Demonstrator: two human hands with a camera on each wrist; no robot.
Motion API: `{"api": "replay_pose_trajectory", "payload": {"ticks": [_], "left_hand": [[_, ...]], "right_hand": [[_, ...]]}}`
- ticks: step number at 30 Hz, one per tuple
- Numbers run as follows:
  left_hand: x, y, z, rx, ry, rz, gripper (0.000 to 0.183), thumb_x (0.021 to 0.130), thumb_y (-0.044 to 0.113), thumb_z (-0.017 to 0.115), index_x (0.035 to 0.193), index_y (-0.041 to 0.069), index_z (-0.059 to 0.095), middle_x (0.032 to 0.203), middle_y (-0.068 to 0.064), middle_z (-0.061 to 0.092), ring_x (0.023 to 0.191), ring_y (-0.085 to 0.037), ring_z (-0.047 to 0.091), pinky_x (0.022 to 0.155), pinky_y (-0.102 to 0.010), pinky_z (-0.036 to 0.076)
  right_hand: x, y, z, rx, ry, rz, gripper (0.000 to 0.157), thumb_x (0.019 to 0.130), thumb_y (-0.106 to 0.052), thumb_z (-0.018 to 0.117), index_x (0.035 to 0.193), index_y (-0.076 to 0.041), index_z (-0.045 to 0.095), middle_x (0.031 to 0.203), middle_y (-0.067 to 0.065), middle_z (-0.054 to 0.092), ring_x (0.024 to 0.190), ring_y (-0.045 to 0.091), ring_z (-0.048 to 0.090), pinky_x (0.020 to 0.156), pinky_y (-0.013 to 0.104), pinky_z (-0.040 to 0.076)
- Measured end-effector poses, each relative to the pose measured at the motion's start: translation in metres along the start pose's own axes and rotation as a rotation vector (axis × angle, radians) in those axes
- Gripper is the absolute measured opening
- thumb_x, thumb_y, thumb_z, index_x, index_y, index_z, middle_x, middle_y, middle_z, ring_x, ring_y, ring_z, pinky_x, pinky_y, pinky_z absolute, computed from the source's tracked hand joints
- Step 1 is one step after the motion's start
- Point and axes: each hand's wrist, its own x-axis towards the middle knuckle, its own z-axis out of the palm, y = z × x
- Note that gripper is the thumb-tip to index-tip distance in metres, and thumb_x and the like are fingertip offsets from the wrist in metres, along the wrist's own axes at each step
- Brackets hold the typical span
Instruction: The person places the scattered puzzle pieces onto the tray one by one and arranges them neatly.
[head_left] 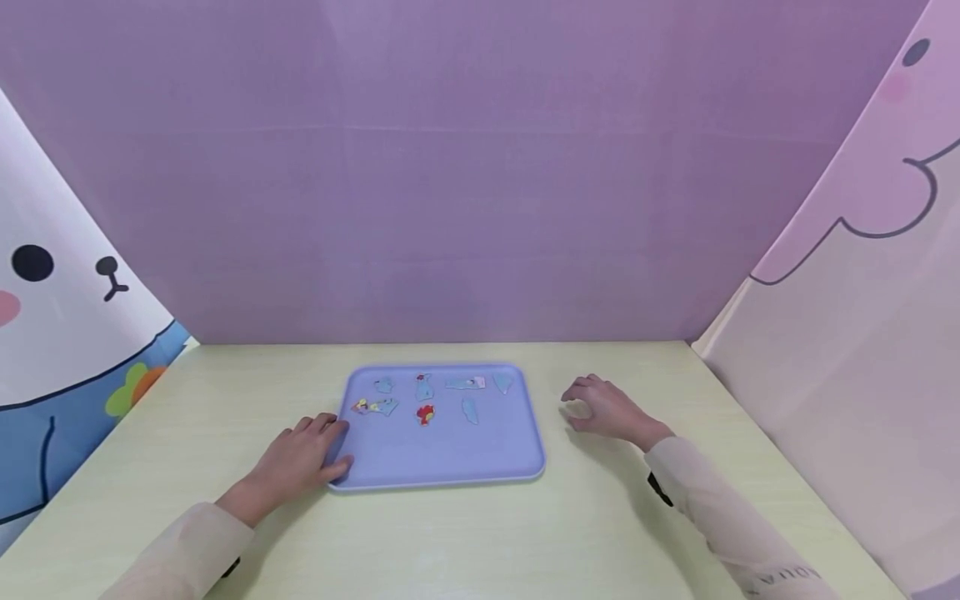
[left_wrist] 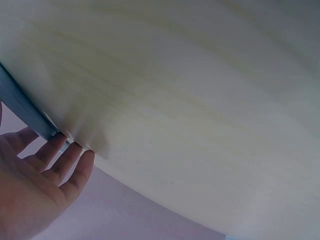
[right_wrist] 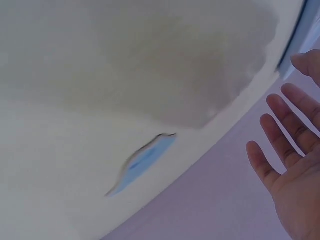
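Note:
A shallow lavender-blue tray point(head_left: 442, 458) lies on the table with several small flat irregular pieces, mostly light blue. One piece is red point(head_left: 424, 414), one has yellow on it point(head_left: 375, 407), and a plain blue sliver point(head_left: 470, 410) lies to their right. My left hand point(head_left: 296, 458) rests at the tray's left edge, fingertips on the rim and thumb over the near corner. The left wrist view shows its fingers point(left_wrist: 75, 172) lightly bent along the rim. To the right of the tray, apart from it, my right hand point(head_left: 607, 410) hovers with loosely bent fingers, holding nothing.
The pale wood-look table point(head_left: 480, 542) extends around the tray. A purple cloth point(head_left: 480, 183) stands behind it, with printed cartoon cloths at left point(head_left: 67, 333) and right point(head_left: 847, 333). In the right wrist view, a light-blue elongated shape point(right_wrist: 145, 164) shows against the pale surface.

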Motion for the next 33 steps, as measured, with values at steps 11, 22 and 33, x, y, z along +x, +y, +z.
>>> {"api": "replay_pose_trajectory", "payload": {"ticks": [11,22,33], "left_hand": [[0.000,0.000,0.000,0.002,0.003,0.001,0.057,0.080,0.045,0.062,0.117,0.002,0.057,0.116,-0.018,0.056,0.101,-0.036,0.055,0.072,-0.051,0.048],[0.000,0.001,-0.001,-0.009,0.003,-0.002,0.057,0.080,0.044,0.062,0.117,0.001,0.057,0.116,-0.019,0.056,0.101,-0.037,0.055,0.073,-0.052,0.048],[0.000,0.001,-0.001,-0.004,0.000,-0.002,0.057,0.080,0.045,0.062,0.117,0.001,0.057,0.116,-0.019,0.056,0.101,-0.036,0.055,0.073,-0.051,0.048]], "right_hand": [[-0.029,0.022,0.000,0.000,-0.002,0.066,0.026,0.075,-0.016,0.070,0.099,-0.004,0.067,0.099,0.008,0.063,0.093,0.026,0.054,0.078,0.045,0.047],[-0.052,0.038,-0.003,-0.020,0.035,0.071,0.024,0.075,-0.014,0.070,0.096,-0.004,0.067,0.096,0.009,0.064,0.087,0.024,0.055,0.074,0.041,0.047],[-0.067,0.046,-0.007,-0.013,0.036,0.115,0.025,0.074,-0.014,0.072,0.096,-0.005,0.067,0.095,0.006,0.064,0.085,0.021,0.054,0.068,0.034,0.047]]}}
